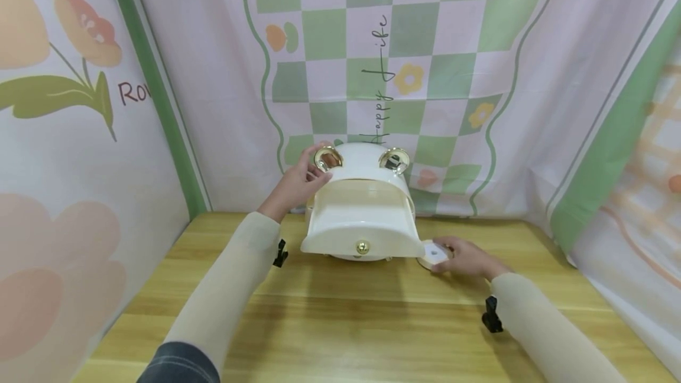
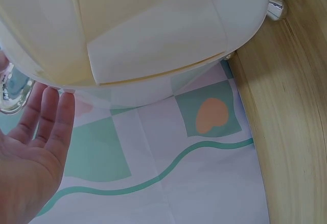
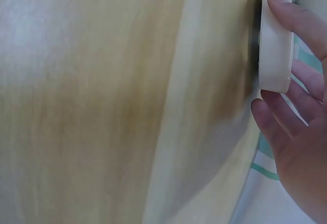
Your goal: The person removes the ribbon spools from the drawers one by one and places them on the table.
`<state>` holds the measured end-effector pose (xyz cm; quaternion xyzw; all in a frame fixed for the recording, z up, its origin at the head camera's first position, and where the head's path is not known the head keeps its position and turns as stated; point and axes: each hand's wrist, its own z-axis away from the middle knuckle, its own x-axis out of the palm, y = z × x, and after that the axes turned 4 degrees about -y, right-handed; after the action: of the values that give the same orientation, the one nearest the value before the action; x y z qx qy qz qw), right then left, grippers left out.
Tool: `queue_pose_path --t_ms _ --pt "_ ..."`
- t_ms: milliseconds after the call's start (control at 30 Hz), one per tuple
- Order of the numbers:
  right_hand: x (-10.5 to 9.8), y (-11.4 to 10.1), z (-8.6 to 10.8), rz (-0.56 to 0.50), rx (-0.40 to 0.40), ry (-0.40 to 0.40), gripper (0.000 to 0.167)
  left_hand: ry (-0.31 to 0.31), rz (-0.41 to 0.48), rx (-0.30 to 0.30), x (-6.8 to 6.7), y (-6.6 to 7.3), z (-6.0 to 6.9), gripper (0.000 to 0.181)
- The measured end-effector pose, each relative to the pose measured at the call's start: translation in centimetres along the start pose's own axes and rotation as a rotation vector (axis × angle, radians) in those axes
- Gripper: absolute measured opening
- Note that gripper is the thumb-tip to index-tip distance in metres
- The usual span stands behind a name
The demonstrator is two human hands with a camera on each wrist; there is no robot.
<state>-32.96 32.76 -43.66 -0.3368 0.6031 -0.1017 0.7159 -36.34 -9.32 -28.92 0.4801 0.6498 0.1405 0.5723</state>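
Head view showed me the left hand (image 1: pixel 298 185), fingers extended, touching a glossy white, gold-eyed, frog-shaped box (image 1: pixel 362 161) on the wooden table (image 1: pixel 340 336); right of it, the right hand (image 1: pixel 468 257) pinched a thick white disc (image 1: pixel 431 251).

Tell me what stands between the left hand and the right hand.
In the head view, the white box, its drawer pulled out, stands between the left hand and the white piece that the right hand holds.
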Motion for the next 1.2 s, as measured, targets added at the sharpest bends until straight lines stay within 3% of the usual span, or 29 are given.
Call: queue_pose_path --t_ms 667,1033,1200 --pt "0.3 -0.1 -0.1 -0.08 -0.027 -0.027 0.088 0.005 0.007 0.013 0.1 -0.2 -0.1 0.069" --pt "-1.1 -1.1 0.5 0.019 -0.036 -0.054 0.087 0.01 0.012 0.008 0.1 -0.1 -0.1 0.07" --pt "-2.1 -1.6 0.9 0.043 -0.077 -0.051 0.084 0.01 0.002 0.011 0.1 -0.1 -0.1 0.07"
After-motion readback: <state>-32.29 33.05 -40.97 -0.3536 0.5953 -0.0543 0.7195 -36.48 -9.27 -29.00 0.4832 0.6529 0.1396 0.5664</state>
